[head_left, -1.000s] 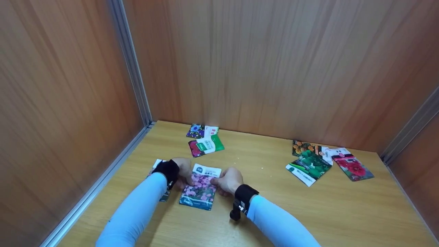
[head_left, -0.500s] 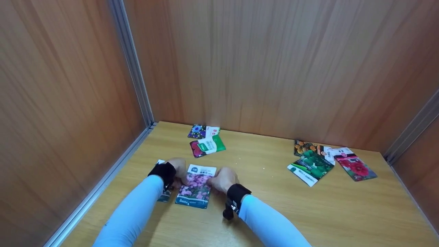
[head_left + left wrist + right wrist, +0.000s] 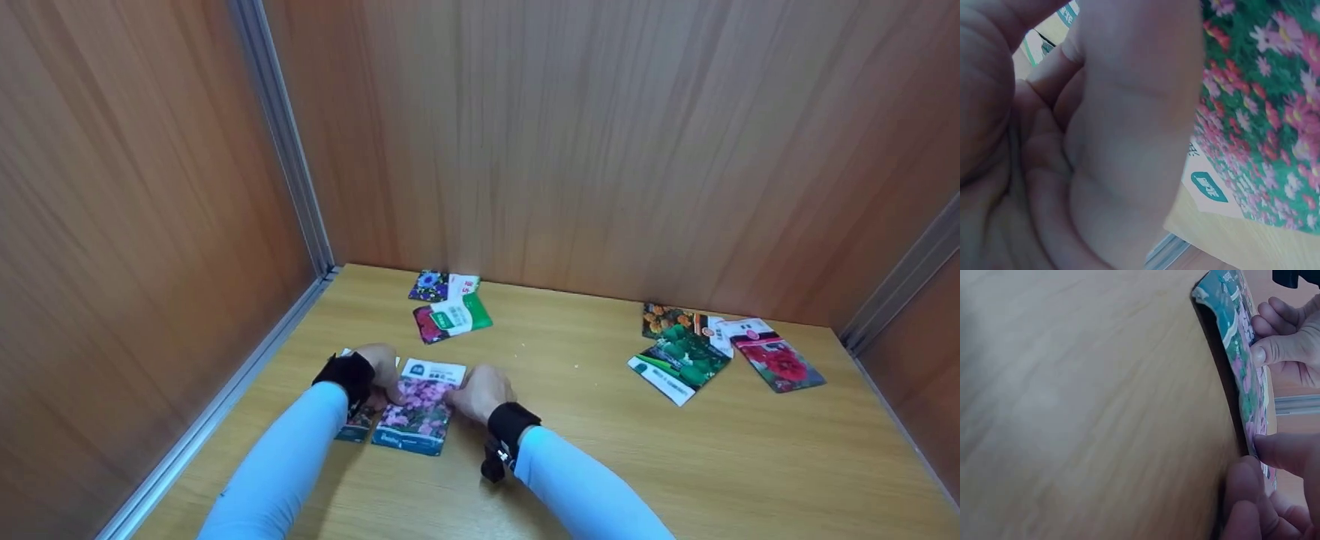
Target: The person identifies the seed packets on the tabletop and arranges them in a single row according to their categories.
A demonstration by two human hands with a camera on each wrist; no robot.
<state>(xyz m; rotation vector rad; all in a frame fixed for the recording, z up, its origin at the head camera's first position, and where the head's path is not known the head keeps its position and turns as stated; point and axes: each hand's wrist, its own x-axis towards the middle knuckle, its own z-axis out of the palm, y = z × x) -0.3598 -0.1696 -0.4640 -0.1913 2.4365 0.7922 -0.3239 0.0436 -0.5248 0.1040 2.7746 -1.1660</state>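
A seed packet with pink flowers (image 3: 417, 410) lies on the wooden table (image 3: 600, 465), near its left side. My left hand (image 3: 388, 384) holds its left edge and my right hand (image 3: 459, 394) holds its right edge, thumbs on top. In the right wrist view the pink-flower packet (image 3: 1237, 371) is seen edge-on, slightly raised off the wood, with the right hand's fingers (image 3: 1283, 455) and the left hand's fingers (image 3: 1282, 347) on it. The left wrist view shows the left hand's fingers (image 3: 1129, 129) close up beside the pink-flower packet (image 3: 1264, 129). Another packet (image 3: 355, 429) lies partly hidden under my left wrist.
Two packets (image 3: 452, 318) lie overlapped at the back near the rear wall. Three more, a green one (image 3: 679, 361), a red-flower one (image 3: 778, 365) and an orange-flower one (image 3: 660, 318), lie at the right. Wooden walls close off left, back and right; an aluminium rail (image 3: 217, 405) runs along the left edge.
Both hands have shifted the pink-flower packet a little to the left, closer to the packet under the left wrist. The other packets have not moved.
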